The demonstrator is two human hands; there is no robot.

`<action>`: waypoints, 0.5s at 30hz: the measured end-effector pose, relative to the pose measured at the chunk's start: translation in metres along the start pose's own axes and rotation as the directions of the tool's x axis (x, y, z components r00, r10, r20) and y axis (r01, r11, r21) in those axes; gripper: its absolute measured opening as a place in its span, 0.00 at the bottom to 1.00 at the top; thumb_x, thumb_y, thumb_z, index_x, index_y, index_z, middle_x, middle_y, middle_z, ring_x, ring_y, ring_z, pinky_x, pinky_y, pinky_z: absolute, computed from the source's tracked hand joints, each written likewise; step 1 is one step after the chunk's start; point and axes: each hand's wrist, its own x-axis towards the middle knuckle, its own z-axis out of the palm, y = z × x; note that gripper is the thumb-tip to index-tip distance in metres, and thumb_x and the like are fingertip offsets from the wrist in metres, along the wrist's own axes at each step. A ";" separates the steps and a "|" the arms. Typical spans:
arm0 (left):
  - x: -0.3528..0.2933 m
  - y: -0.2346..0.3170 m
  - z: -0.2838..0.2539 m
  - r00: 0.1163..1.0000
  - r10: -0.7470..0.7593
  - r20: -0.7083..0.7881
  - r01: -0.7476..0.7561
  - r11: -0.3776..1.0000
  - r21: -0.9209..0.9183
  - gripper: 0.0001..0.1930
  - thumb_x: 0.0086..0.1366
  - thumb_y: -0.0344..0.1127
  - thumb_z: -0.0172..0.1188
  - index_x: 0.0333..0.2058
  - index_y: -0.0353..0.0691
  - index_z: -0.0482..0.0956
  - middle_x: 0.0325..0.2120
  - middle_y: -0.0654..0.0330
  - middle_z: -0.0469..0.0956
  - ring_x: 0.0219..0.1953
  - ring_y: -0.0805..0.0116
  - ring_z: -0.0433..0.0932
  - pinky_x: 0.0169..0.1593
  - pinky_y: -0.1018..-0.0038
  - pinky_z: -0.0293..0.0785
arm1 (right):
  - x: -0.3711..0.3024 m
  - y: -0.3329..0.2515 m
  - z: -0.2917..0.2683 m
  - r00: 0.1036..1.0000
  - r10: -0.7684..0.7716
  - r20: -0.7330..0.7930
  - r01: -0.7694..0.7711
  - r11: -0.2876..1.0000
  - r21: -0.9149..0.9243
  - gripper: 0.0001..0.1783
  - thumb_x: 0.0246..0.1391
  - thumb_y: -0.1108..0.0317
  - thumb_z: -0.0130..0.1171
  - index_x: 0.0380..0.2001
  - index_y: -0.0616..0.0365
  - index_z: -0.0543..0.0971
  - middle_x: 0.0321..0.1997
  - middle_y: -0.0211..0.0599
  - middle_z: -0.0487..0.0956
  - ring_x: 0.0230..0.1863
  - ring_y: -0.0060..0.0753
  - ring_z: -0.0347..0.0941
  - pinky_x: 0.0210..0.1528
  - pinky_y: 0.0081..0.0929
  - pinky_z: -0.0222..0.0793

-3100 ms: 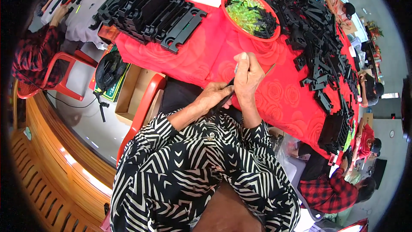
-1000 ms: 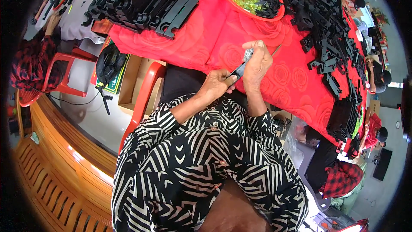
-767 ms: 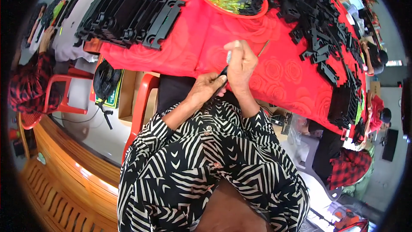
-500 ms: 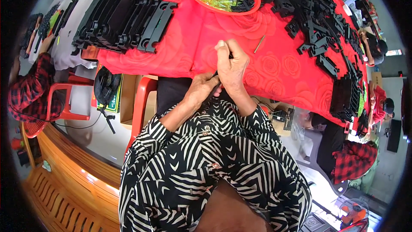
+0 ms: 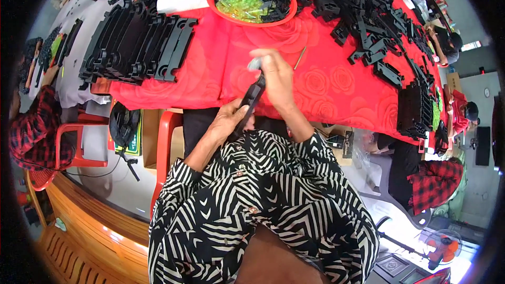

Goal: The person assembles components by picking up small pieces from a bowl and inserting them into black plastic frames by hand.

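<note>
Above my lap, at the table's front edge, my left hand (image 5: 230, 118) is closed round a long black plastic part (image 5: 253, 96). The part is tilted, its upper end pointing away from me. By that upper end is my right hand (image 5: 279, 81), its fingers curled together. A small greyish thing (image 5: 255, 64) shows at the right fingertips, blurred, and I cannot tell its kind. A thin brownish stick (image 5: 300, 58) lies on the red tablecloth (image 5: 210, 58) beyond my right hand.
Long black parts (image 5: 173, 47) stand in a row on the left. A red-rimmed bowl (image 5: 214, 9) holds yellow-green clear pieces and black ones. Loose black parts (image 5: 368, 37) heap up on the right. Red chairs (image 5: 167, 142) and people in checked sleeves (image 5: 439, 181) are at the sides.
My hands have come apart a little, and the black part in my left hand now shows. The right fingers have opened out slightly, baring the greyish thing. The whole view has shifted.
</note>
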 end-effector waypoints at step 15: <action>-0.001 0.004 -0.005 0.913 -0.163 -0.375 0.226 0.965 0.132 0.13 0.61 0.37 0.49 0.23 0.33 0.70 0.13 0.59 0.72 0.10 0.76 0.68 0.13 0.79 0.63 | 0.045 0.052 -0.156 0.715 -0.122 0.689 0.695 0.234 -0.680 0.13 0.42 0.68 0.58 0.35 0.55 0.74 0.36 0.37 0.69 0.39 0.40 0.63 0.41 0.34 0.61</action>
